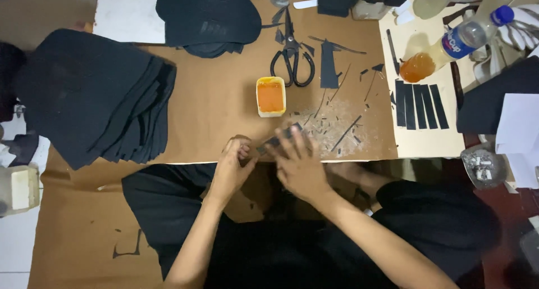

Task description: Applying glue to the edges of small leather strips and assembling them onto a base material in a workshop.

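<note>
My left hand (232,168) and my right hand (297,165) meet at the near edge of the brown board (219,103). Together they hold a small dark strip (279,138) between them; the left fingers pinch its near end and the right fingers lie spread over it. A small white tub of orange glue (270,96) stands just beyond the strip. Black scissors (292,58) lie further back.
A thick stack of black sheets (95,95) lies at the left, another black pile (208,16) at the back. Cut black strips (420,106) lie on the cream sheet at the right, near a bottle of orange liquid (449,47). An ashtray (483,166) sits at the right edge.
</note>
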